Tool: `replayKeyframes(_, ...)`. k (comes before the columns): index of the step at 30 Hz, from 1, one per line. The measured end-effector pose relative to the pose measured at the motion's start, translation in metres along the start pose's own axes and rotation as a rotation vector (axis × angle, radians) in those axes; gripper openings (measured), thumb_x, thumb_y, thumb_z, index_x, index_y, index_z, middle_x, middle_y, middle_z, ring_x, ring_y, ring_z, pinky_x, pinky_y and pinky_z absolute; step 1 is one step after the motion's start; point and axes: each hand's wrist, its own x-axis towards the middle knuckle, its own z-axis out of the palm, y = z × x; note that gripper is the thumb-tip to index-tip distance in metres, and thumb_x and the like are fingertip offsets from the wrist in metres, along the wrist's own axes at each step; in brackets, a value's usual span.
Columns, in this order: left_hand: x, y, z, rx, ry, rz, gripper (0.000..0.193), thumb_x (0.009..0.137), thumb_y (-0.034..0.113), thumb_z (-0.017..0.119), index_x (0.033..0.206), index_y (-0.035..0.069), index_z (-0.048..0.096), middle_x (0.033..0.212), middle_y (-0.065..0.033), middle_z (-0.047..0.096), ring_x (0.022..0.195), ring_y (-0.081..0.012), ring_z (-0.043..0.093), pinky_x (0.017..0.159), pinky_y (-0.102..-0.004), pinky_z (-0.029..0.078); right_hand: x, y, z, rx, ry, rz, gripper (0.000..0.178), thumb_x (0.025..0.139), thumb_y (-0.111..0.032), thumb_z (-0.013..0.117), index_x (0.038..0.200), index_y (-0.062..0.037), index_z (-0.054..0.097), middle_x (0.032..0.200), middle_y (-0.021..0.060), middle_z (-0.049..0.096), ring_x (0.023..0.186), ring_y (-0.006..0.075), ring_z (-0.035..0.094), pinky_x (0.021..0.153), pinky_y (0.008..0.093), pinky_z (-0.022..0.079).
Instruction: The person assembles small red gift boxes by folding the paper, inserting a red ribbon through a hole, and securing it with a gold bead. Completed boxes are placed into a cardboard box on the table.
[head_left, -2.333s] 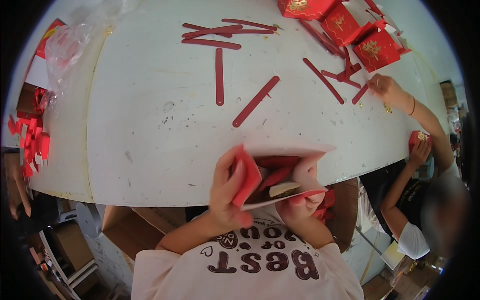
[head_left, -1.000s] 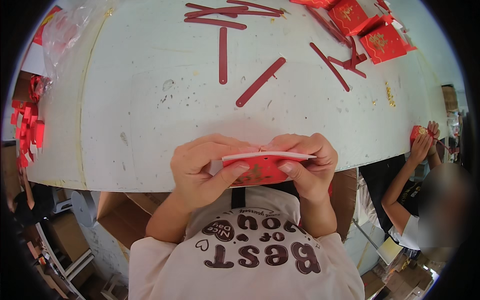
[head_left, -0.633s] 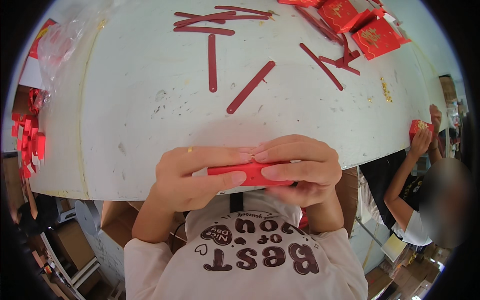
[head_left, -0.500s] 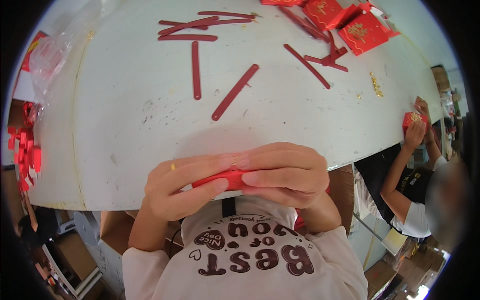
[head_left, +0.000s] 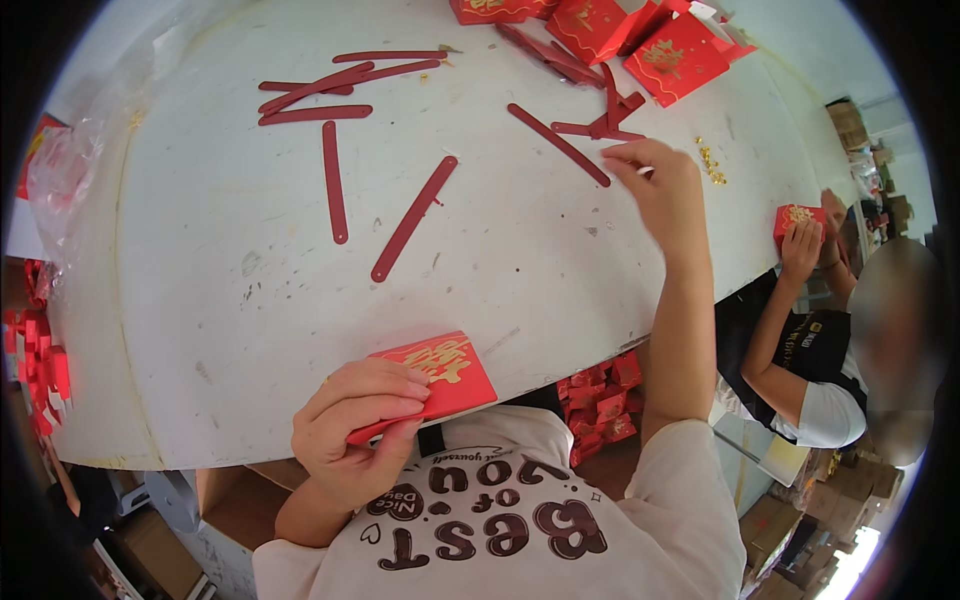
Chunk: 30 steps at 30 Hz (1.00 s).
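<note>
Left hand (head_left: 360,420) on the red box (head_left: 468,385), right hand (head_left: 606,158) out by the dark red straps (head_left: 558,145).

Left fingers and thumb clamp the box, which juts out rightward from them by the bench (head_left: 250,360) edge, perhaps so it can't spring open; right fingers bunch just beside the straps, gripping what, I can't tell.
</note>
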Motion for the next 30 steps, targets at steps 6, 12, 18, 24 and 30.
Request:
replayKeyframes(6, -0.001, -0.002, 0.004, 0.093, 0.099, -0.004, 0.015, 0.070, -0.012, 0.063, 0.083, -0.005, 0.062, 0.091, -0.0158, 0.064, 0.083, -0.0266, 0.064, 0.075, -0.0349, 0.051, 0.026, 0.018, 0.007, -0.259, -0.297, 0.185, 0.012, 0.068, -0.013, 0.068, 0.073, -0.0020, 0.068, 0.068, 0.0116, 0.064, 0.062, 0.0242, 0.059, 0.061, 0.0340, 0.046)
replayKeyframes(12, 0.020, -0.008, 0.015, 0.171, 0.156, 0.016, 0.017, 0.072, -0.011, 0.065, 0.087, -0.004, 0.064, 0.094, -0.0152, 0.064, 0.083, -0.0228, 0.064, 0.074, -0.0291, 0.051, 0.028, 0.007, 0.007, 0.064, -0.414, 0.266, 0.011, 0.070, -0.008, 0.070, 0.076, -0.0001, 0.067, 0.070, 0.0089, 0.066, 0.062, 0.0167, 0.060, 0.058, 0.0295, 0.047)
replayKeyframes(18, 0.028, -0.015, 0.021, 0.099, 0.181, -0.013, 0.016, 0.074, -0.008, 0.065, 0.090, -0.003, 0.065, 0.094, -0.0129, 0.064, 0.083, -0.0200, 0.064, 0.072, -0.0272, 0.050, -0.014, -0.066, 0.002, 1.023, -0.522, 0.336, 0.007, 0.078, 0.000, 0.065, 0.084, 0.0037, 0.063, 0.075, 0.0123, 0.066, 0.063, 0.0128, 0.063, 0.055, 0.0225, 0.051)
replayKeyframes(24, 0.029, -0.011, 0.018, 0.105, 0.175, -0.024, 0.016, 0.076, -0.006, 0.065, 0.091, -0.002, 0.066, 0.094, -0.0121, 0.064, 0.082, -0.0179, 0.063, 0.070, -0.0256, 0.050, -0.038, -0.104, 0.003, 1.092, -0.580, 0.368, 0.009, 0.077, -0.005, 0.069, 0.082, 0.0009, 0.065, 0.078, 0.0077, 0.066, 0.064, 0.0116, 0.056, 0.060, 0.0216, 0.043)
replayKeyframes(30, 0.030, -0.006, 0.017, 0.041, 0.160, -0.089, 0.015, 0.078, -0.004, 0.063, 0.093, -0.002, 0.066, 0.094, -0.0110, 0.064, 0.081, -0.0169, 0.062, 0.070, -0.0240, 0.049, -0.061, -0.113, 0.023, 0.564, -0.296, -0.278, 0.016, 0.068, 0.000, 0.072, 0.082, -0.0056, 0.066, 0.085, 0.0046, 0.063, 0.082, 0.0191, 0.052, 0.067, 0.0279, 0.044)
